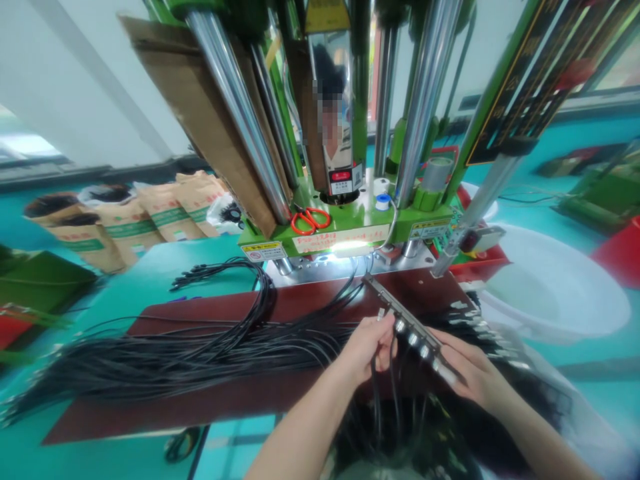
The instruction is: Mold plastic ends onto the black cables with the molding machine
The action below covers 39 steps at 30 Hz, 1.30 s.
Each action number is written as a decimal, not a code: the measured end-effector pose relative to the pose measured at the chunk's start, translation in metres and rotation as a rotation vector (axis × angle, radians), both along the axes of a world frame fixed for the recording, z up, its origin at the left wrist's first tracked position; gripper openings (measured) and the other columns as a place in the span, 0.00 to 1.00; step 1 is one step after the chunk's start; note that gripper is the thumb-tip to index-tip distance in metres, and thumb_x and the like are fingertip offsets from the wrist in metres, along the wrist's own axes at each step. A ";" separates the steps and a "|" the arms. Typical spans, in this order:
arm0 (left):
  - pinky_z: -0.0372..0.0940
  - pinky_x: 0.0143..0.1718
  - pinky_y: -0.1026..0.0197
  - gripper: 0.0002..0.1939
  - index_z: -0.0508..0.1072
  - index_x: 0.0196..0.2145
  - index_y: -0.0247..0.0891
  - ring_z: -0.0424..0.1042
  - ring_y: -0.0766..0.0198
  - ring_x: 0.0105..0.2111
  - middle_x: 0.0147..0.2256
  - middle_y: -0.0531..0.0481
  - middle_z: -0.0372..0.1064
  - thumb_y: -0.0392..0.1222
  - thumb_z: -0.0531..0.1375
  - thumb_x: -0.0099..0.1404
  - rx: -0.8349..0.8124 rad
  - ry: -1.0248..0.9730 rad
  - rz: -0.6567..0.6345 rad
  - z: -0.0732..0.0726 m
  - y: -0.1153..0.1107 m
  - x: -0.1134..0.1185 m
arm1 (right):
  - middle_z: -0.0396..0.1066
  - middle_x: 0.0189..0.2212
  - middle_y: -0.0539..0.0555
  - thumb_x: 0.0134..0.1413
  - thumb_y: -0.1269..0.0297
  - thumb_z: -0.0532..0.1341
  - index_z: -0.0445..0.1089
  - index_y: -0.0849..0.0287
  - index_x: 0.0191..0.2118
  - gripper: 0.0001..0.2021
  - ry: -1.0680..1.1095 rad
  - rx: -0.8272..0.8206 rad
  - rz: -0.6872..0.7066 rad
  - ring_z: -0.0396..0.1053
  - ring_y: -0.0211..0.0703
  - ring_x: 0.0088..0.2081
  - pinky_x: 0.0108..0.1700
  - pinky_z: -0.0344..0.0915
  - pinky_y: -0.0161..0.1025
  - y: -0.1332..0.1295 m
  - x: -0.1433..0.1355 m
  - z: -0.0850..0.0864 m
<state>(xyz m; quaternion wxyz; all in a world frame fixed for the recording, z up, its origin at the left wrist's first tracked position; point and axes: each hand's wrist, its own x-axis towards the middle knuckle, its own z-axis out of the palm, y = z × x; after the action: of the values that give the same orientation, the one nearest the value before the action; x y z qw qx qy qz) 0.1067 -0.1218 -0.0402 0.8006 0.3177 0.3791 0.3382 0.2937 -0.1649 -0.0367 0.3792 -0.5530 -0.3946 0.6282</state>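
Observation:
A long metal bar fixture [407, 319] sits tilted in front of me, with several silver cable connectors [413, 339] in a row along its near side. Black cables [376, 400] hang down from these connectors. My right hand [470, 367] grips the near right end of the bar, thumb and fingers closed on it. At the bar's left part, my left hand [371, 341] is closed in a pinch on a cable by its silver end [381, 313]. The fingertips partly hide that end.
Behind stands a green press [360, 223] with a lit lower area and steel columns. Orange scissors [311, 221] lie on its ledge. A large bundle of black cables [200, 357] covers the brown board [165, 407]. A white tub [555, 287] stands right; paper sacks [130, 227] stand left.

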 end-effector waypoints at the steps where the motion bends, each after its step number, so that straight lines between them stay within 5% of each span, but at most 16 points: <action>1: 0.39 0.08 0.71 0.25 0.52 0.13 0.37 0.47 0.76 0.06 0.08 0.56 0.55 0.58 0.56 0.53 -0.001 -0.004 0.003 -0.001 0.000 0.000 | 0.69 0.41 0.53 0.44 0.46 0.61 0.69 0.52 0.46 0.24 -0.011 0.024 0.015 0.65 0.43 0.38 0.34 0.64 0.32 0.000 0.000 0.000; 10: 0.39 0.07 0.70 0.25 0.53 0.14 0.38 0.45 0.76 0.06 0.06 0.59 0.49 0.58 0.56 0.53 0.064 0.053 0.012 0.000 -0.001 -0.004 | 0.70 0.41 0.58 0.52 0.49 0.55 0.65 0.56 0.52 0.25 -0.220 0.274 0.213 0.68 0.50 0.39 0.36 0.68 0.41 0.004 0.009 -0.009; 15: 0.41 0.08 0.70 0.25 0.55 0.13 0.37 0.46 0.76 0.06 0.07 0.59 0.49 0.59 0.53 0.56 0.227 0.196 -0.040 -0.003 -0.003 -0.013 | 0.66 0.49 0.60 0.55 0.51 0.53 0.61 0.61 0.55 0.25 -0.273 0.358 0.352 0.64 0.52 0.46 0.48 0.63 0.47 0.005 0.010 -0.011; 20: 0.48 0.09 0.69 0.25 0.59 0.18 0.37 0.57 0.71 0.09 0.12 0.54 0.60 0.62 0.47 0.57 0.338 0.485 -0.071 0.002 0.002 -0.024 | 0.69 0.43 0.59 0.53 0.47 0.54 0.63 0.58 0.54 0.27 -0.181 0.189 0.243 0.68 0.48 0.38 0.33 0.68 0.39 0.003 0.006 -0.006; 25: 0.48 0.12 0.69 0.28 0.57 0.16 0.36 0.52 0.74 0.11 0.12 0.57 0.54 0.63 0.44 0.58 0.414 0.633 -0.064 0.007 0.004 -0.033 | 0.70 0.41 0.59 0.49 0.48 0.57 0.67 0.58 0.50 0.26 -0.162 0.219 0.189 0.67 0.46 0.34 0.28 0.66 0.35 0.003 0.004 -0.001; 33: 0.47 0.13 0.69 0.28 0.58 0.15 0.36 0.51 0.74 0.13 0.14 0.56 0.54 0.63 0.45 0.57 0.395 0.633 -0.227 0.007 0.009 -0.038 | 0.71 0.33 0.56 0.49 0.47 0.57 0.65 0.57 0.52 0.27 -0.107 0.040 0.203 0.64 0.37 0.24 0.19 0.59 0.29 0.004 0.007 -0.009; 39: 0.41 0.11 0.71 0.26 0.56 0.15 0.37 0.47 0.75 0.12 0.13 0.57 0.51 0.63 0.48 0.54 0.291 0.523 -0.280 0.016 0.013 -0.043 | 0.71 0.29 0.55 0.48 0.47 0.57 0.67 0.56 0.51 0.26 -0.143 0.122 0.224 0.65 0.40 0.23 0.18 0.60 0.32 0.005 0.007 -0.007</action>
<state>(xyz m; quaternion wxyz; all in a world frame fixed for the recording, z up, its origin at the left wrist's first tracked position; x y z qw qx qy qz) 0.0633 -0.1087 -0.0240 0.6608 0.5539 0.4724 0.1826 0.3010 -0.1599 -0.0437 0.3107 -0.5249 -0.5175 0.6002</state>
